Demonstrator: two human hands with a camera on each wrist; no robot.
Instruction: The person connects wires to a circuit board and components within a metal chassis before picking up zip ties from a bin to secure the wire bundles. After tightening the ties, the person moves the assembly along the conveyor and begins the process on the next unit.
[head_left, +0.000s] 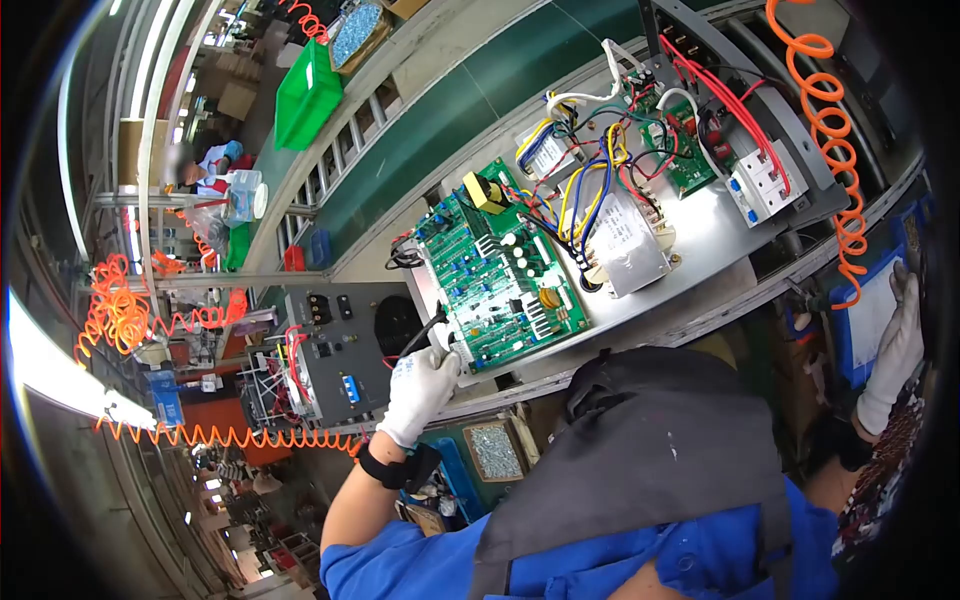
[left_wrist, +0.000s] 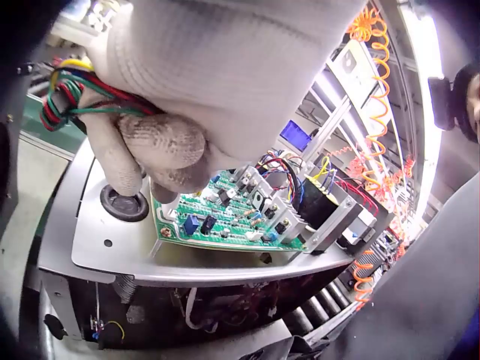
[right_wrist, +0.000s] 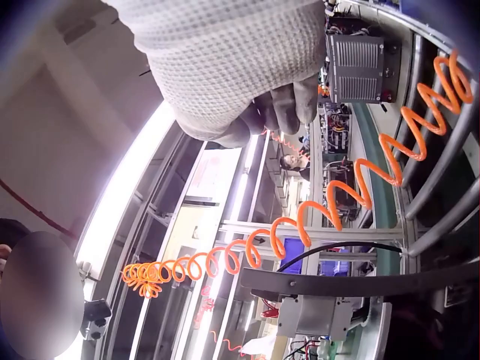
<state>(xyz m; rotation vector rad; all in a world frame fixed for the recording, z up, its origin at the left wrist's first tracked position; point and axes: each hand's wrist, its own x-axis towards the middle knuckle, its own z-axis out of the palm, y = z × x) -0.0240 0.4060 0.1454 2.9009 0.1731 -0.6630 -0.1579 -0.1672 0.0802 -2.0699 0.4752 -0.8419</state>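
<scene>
The left hand (head_left: pixel 418 392), in a white glove, is at the near left corner of a green circuit board (head_left: pixel 500 280). Its curled fingers grip a bundle of coloured wires (left_wrist: pixel 71 94), green, red, black and yellow, in the left wrist view. Below the fingertips sits a black rubber grommet (left_wrist: pixel 124 204) in the metal panel (left_wrist: pixel 90 240). The right hand (head_left: pixel 893 345), also gloved, reaches out at the far right beside a blue bin (head_left: pixel 850 345) with a white item inside. Its fingers (right_wrist: pixel 304 97) extend loosely, and nothing shows in them.
Transformers (head_left: pixel 625 245), a breaker block (head_left: pixel 770 185) and loose wiring share the metal chassis with the board. An orange coiled hose (head_left: pixel 825 120) hangs at the right. A grey unit with a fan (head_left: pixel 395 325) stands left. Beyond are a green bin (head_left: pixel 308 95) and a person (head_left: pixel 210 168).
</scene>
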